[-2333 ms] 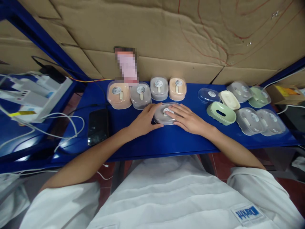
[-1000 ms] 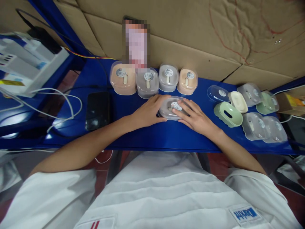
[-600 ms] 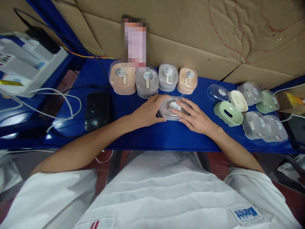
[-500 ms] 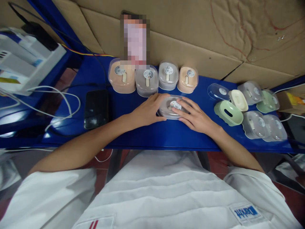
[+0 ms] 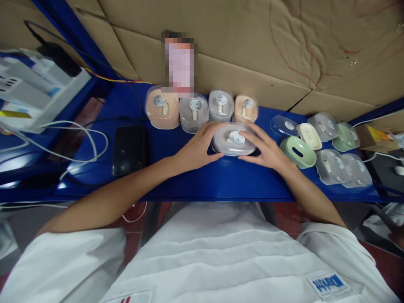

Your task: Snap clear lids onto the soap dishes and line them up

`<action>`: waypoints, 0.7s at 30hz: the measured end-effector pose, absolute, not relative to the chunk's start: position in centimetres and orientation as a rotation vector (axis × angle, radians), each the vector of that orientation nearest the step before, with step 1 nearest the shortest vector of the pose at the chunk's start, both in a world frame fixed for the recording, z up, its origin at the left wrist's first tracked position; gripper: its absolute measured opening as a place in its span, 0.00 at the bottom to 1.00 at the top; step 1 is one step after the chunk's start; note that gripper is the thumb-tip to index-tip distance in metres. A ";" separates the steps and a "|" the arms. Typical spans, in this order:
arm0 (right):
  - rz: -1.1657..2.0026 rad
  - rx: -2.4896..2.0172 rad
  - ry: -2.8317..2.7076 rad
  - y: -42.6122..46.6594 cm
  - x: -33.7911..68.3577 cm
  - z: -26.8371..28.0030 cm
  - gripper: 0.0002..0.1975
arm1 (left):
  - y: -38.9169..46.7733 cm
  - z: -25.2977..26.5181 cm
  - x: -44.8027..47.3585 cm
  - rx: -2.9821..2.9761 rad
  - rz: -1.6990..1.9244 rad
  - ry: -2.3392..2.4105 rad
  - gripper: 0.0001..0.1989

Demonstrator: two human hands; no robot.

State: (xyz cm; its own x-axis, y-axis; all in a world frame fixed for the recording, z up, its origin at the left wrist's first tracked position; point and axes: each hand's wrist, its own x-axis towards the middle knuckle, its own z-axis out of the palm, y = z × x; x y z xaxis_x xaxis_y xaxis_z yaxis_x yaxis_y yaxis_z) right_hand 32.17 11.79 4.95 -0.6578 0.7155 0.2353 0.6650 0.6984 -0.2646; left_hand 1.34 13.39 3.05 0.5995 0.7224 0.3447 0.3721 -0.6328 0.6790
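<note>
A grey soap box with a clear lid and a round label lies on the blue table between my hands. My left hand grips its left end, thumb in front and fingers behind. Around the right end curves my right hand, one finger over the lid beside the label and the thumb at the front edge. Just behind stand lidded boxes in a row: a large peach box, a grey box, another grey box and a smaller peach box.
On the right are an open green base with an oval slot, a cream tray, a loose clear lid and several lidded boxes. A black device and white cables lie left. Cardboard walls the back.
My right hand has shifted from lying across the lid to holding the box's right end, with thumb and fingers spread wider. The label shows more fully. The view has tilted slightly.
</note>
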 end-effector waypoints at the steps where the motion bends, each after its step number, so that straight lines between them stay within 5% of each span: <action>1: 0.171 -1.114 -2.570 12.2 32.3 5.5 0.42 | 13.3 3.3 1.4 2.259 0.902 0.877 0.40; 6: -0.029 -1.270 -2.419 17.5 32.5 7.6 0.45 | 12.5 4.5 1.7 2.243 1.131 0.905 0.32; 13: -0.015 -1.381 -2.492 24.4 32.1 8.3 0.50 | 11.9 4.0 1.9 2.393 0.940 0.868 0.24; 21: -0.177 -2.318 -2.163 17.8 36.6 7.6 0.42 | 11.6 3.2 2.1 2.533 0.819 0.790 0.21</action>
